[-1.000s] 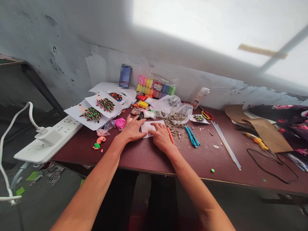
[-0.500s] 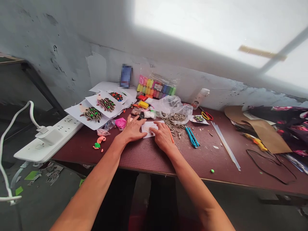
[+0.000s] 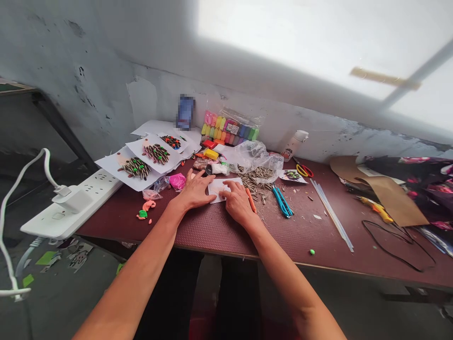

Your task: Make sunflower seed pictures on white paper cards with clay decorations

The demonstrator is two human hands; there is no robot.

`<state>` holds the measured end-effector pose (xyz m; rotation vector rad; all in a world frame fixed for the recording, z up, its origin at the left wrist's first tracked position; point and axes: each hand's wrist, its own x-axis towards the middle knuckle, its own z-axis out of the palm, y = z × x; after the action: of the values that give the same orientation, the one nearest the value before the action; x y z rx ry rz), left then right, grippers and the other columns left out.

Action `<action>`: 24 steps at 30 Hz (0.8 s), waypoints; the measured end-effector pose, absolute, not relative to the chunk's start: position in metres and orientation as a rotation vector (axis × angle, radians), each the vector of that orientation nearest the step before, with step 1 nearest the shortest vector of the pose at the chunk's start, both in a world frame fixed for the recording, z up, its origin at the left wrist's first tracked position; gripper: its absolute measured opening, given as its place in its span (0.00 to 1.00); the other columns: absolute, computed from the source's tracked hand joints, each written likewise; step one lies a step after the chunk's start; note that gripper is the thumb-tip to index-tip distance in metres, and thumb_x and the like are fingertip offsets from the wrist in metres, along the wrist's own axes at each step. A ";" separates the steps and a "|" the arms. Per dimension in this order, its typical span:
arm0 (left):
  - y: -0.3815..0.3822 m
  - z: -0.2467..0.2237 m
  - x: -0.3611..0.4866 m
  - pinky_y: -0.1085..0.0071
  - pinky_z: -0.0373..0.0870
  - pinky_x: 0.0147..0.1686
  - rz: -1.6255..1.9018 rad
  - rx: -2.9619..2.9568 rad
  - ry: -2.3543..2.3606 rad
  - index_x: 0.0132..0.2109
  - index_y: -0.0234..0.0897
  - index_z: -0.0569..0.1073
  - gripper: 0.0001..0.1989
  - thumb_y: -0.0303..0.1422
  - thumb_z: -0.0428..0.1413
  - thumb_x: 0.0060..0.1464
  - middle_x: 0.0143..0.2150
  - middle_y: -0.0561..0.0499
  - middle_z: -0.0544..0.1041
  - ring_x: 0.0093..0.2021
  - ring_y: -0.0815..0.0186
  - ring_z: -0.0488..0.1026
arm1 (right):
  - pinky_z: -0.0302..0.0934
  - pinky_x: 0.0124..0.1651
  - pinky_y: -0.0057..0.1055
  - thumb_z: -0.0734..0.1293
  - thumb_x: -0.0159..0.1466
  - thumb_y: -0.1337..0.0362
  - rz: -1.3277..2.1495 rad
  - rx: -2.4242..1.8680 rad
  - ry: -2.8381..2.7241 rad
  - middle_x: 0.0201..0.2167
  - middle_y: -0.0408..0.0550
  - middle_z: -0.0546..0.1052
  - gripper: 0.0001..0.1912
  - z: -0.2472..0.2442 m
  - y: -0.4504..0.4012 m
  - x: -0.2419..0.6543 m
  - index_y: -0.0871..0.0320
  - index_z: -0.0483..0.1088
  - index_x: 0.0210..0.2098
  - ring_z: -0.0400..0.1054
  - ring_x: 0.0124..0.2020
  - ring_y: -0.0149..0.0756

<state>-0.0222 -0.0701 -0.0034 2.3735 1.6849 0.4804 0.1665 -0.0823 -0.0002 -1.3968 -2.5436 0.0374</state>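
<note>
Paper (image 3: 214, 188), small white rectangular sheet, flat on maroon textured tabletop (image 3: 212, 231); left hand (image 3: 194, 191) spread at the sheet's edge; right hand (image 3: 239, 201), fingers parted, apparently pressing or smoothing; next stroke calls for steady bracing.

Power strip (image 3: 44, 226): well left of the left hand (image 3: 194, 190), white adapter (image 3: 72, 200) plugged in.
Bottle (image 3: 296, 143): beyond the right hand (image 3: 239, 200), farther right, near the wall (image 3: 159, 94).
Scissors (image 3: 304, 170): right of the right hand, nearer than the bottle.
Glue gun (image 3: 380, 211): far right of both hands, beside brown paper (image 3: 399, 202).
</note>
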 end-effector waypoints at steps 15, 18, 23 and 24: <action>-0.069 -0.007 -0.024 0.40 0.37 0.71 0.494 2.379 1.683 0.65 0.43 0.67 0.33 0.43 0.55 0.52 0.62 0.45 0.75 0.72 0.47 0.57 | 0.58 0.57 0.43 0.59 0.69 0.71 -0.036 -1.504 -2.549 0.64 0.53 0.67 0.20 0.002 -0.081 0.167 0.51 0.78 0.51 0.61 0.58 0.47; -0.069 -0.007 -0.023 0.40 0.38 0.71 0.491 2.382 1.692 0.65 0.43 0.67 0.33 0.43 0.55 0.52 0.62 0.45 0.75 0.72 0.47 0.57 | 0.57 0.58 0.43 0.59 0.68 0.71 -0.015 -1.485 -2.549 0.63 0.54 0.68 0.19 0.001 -0.081 0.165 0.54 0.79 0.48 0.61 0.59 0.47; -0.069 -0.005 -0.023 0.40 0.38 0.71 0.467 2.370 1.688 0.65 0.41 0.66 0.33 0.43 0.55 0.52 0.62 0.44 0.75 0.72 0.47 0.56 | 0.57 0.58 0.42 0.59 0.68 0.72 0.002 -1.451 -2.529 0.62 0.54 0.70 0.19 0.000 -0.082 0.166 0.54 0.81 0.45 0.61 0.59 0.45; -0.069 -0.005 -0.023 0.40 0.38 0.70 0.461 2.366 1.686 0.65 0.40 0.66 0.34 0.43 0.55 0.52 0.63 0.44 0.75 0.72 0.47 0.55 | 0.57 0.58 0.41 0.59 0.68 0.73 0.004 -1.448 -2.529 0.61 0.54 0.70 0.19 0.000 -0.082 0.166 0.55 0.81 0.45 0.61 0.59 0.45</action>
<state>-0.0230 -0.0692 -0.0049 2.3661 1.6865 0.4613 0.1656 -0.0823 0.0001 -1.4480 -2.5289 0.0040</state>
